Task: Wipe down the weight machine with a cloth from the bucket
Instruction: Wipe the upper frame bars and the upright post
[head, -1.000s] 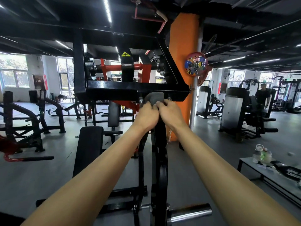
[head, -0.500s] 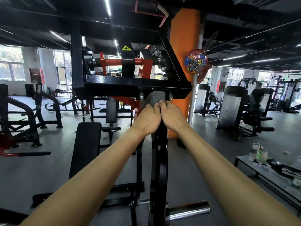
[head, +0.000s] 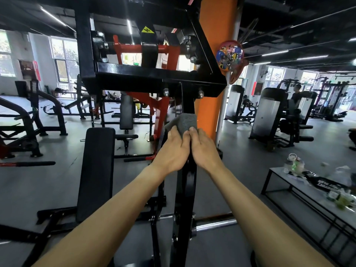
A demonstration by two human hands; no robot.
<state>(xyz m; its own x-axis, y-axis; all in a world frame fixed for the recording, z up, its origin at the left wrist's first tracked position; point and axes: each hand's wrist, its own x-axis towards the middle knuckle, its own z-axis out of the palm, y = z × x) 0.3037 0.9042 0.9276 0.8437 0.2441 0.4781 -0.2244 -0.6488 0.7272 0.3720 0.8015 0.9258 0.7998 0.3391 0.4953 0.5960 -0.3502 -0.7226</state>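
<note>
Both hands are up on the weight machine [head: 154, 77] right now, dead centre of view. The left hand [head: 173, 149] and right hand [head: 202, 149] sit side by side, thumbs touching, and each one is curled round the grey cloth [head: 185, 122], gripping it tight. The cloth is wrapped about the machine's black upright post [head: 187, 105] and pokes out at twelve o'clock from the knuckles, clamped against the metal. How far the fingers reach round the back of the post cannot be seen. Further up at twelve o'clock, well apart from the cloth, is the black crossbeam [head: 134, 74] with two bolts under it. At nine o'clock from the hands stands the long black bench pad [head: 97, 170], tilted upward. At six o'clock, low on the post, a chrome peg [head: 215, 225] sticks out toward three o'clock. An orange pillar [head: 215, 26] rises at one o'clock behind the frame. Down at four o'clock runs a low desk [head: 277, 174] with a clear bottle [head: 292, 164] and some clutter on it.
</note>
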